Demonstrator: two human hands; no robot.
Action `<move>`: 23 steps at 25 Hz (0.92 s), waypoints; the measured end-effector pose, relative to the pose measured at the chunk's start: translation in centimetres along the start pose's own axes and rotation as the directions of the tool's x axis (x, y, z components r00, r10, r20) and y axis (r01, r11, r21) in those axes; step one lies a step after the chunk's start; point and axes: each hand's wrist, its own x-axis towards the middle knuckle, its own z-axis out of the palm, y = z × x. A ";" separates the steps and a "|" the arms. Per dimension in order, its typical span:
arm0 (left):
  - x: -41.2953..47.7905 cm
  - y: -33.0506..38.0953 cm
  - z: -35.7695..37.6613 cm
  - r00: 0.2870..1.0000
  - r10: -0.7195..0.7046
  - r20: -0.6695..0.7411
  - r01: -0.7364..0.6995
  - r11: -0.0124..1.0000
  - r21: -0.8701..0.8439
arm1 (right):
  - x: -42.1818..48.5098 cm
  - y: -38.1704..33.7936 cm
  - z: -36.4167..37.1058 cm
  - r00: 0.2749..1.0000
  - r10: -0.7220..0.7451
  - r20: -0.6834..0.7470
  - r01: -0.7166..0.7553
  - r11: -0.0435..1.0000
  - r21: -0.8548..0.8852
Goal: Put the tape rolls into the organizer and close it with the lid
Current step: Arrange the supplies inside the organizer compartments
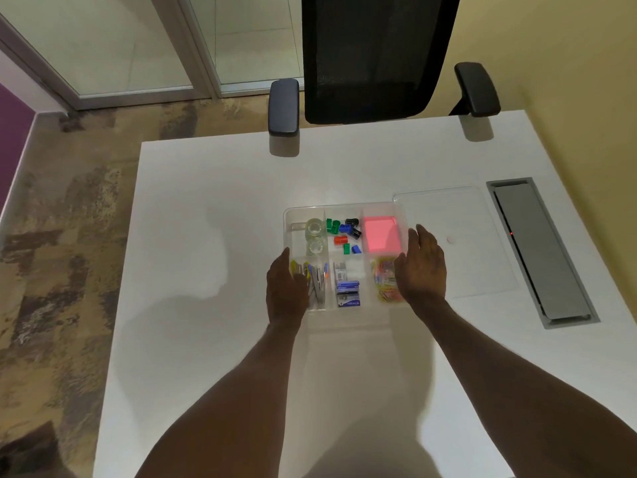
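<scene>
A clear plastic organizer (pixel 344 205) with several compartments sits in the middle of the white desk. Two clear tape rolls (pixel 315 236) lie in its far left compartment, one behind the other. The flat clear lid (pixel 458 215) lies on the desk to the right of the organizer. My left hand (pixel 286 288) rests against the organizer's left side, fingers apart, over the stapler compartment. On the opposite side my right hand (pixel 420 267) is flat against the right wall, fingers extended. Neither hand holds anything.
Other compartments hold coloured sharpeners (pixel 344 232), a pink sticky-note pad (pixel 382 234), staple boxes (pixel 347 291), staplers and paper clips (pixel 386 281). A grey cable tray (pixel 537 250) is set into the desk at the right. A black office chair (pixel 372 56) stands beyond the far edge.
</scene>
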 end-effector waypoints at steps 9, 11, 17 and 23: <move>-3.4 -0.4 -0.6 0.994 -0.105 -0.014 0.105 0.994 0.034 | -3.6 1.8 -0.3 0.973 0.096 0.211 -0.128 0.981 0.144; -3.8 -0.6 -0.7 0.995 -0.097 -0.011 0.098 0.994 0.057 | -4.2 1.4 0.0 0.970 0.087 0.229 -0.130 0.975 0.182; -4.9 -1.0 -1.4 0.994 -0.106 -0.003 0.106 0.991 0.087 | -5.2 0.5 0.3 0.971 0.099 0.219 -0.155 0.954 0.257; -5.1 -1.4 -2.1 0.995 -0.092 0.028 0.086 0.980 0.182 | -5.8 0.8 -0.3 0.981 0.020 0.194 -0.048 0.990 0.136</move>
